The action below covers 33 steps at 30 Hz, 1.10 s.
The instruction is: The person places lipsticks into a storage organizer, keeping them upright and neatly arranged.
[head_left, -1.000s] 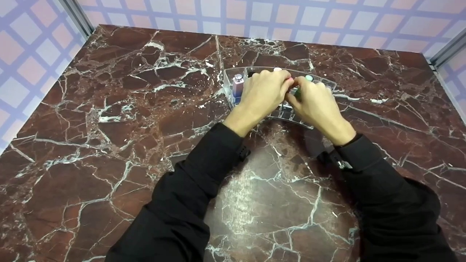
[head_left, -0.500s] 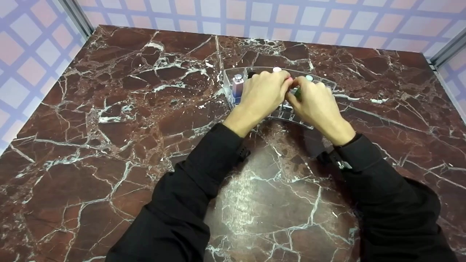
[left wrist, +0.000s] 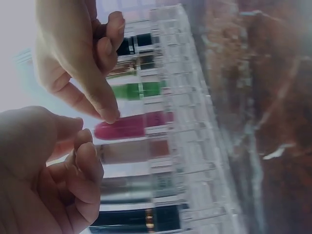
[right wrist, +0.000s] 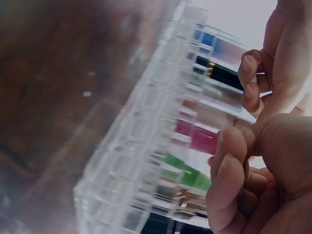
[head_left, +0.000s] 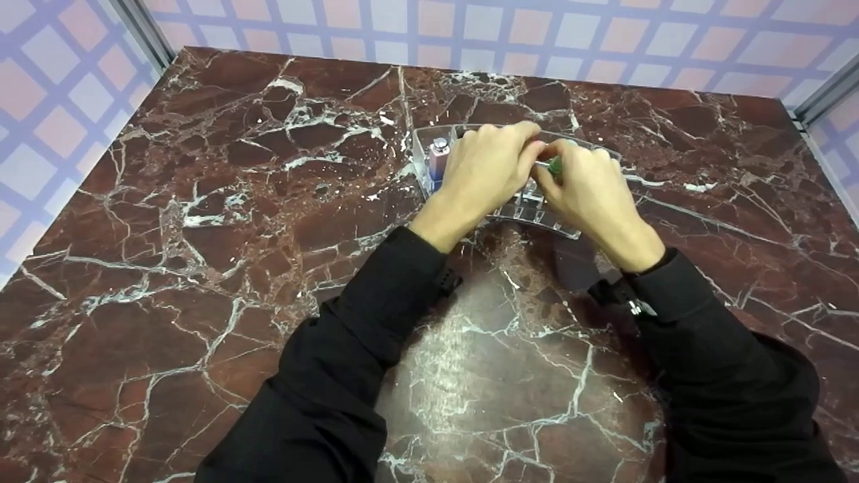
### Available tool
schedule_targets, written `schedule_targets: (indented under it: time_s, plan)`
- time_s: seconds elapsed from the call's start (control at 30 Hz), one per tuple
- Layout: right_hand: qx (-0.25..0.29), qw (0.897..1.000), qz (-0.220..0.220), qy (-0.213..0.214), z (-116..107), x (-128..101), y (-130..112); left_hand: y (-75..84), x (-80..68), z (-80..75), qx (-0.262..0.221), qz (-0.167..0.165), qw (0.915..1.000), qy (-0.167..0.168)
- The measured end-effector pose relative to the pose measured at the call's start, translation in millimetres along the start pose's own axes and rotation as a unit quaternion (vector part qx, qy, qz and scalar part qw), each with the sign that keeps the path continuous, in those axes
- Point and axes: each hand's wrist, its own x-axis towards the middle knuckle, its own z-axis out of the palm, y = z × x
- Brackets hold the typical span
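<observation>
both hands worked at the clear rack [head_left: 537, 213]: right hand [head_left: 590, 191] pinched the green lipstick [head_left: 554, 164], left hand [head_left: 486, 168] curled by the pink lipstick [left wrist: 129, 127], grip unclear; next, probably seating it straight.

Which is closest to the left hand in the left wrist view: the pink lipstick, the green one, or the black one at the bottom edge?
From the left hand, in the left wrist view:
1. Pink lipstick, just above the curled fingers, under the right hand's fingertip.
2. Black lipstick, at the bottom edge beside the knuckles; close to the pink, hard to separate.
3. Green lipstick, higher up the clear rack.

Bright, sharp head view; hazy, blurred wrist views
</observation>
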Motion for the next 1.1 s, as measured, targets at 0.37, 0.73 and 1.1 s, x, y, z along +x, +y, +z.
schedule_targets:
  time_s: [0.37,0.73,1.1]
  plan:
    - [0.001,1.000,0.009,-0.027,-28,-11,-4,13.9,-8.3,-23.4,0.000,0.016,0.9998,0.009]
    - [-0.016,0.999,0.009,-0.027,-61,-36,23,-23.4,-30.8,-60.0,0.028,0.072,0.9954,0.056]
    - [-0.017,1.000,-0.024,-0.005,-80,-59,64,-79.9,-72.6,-87.9,0.062,0.090,0.9826,0.150]
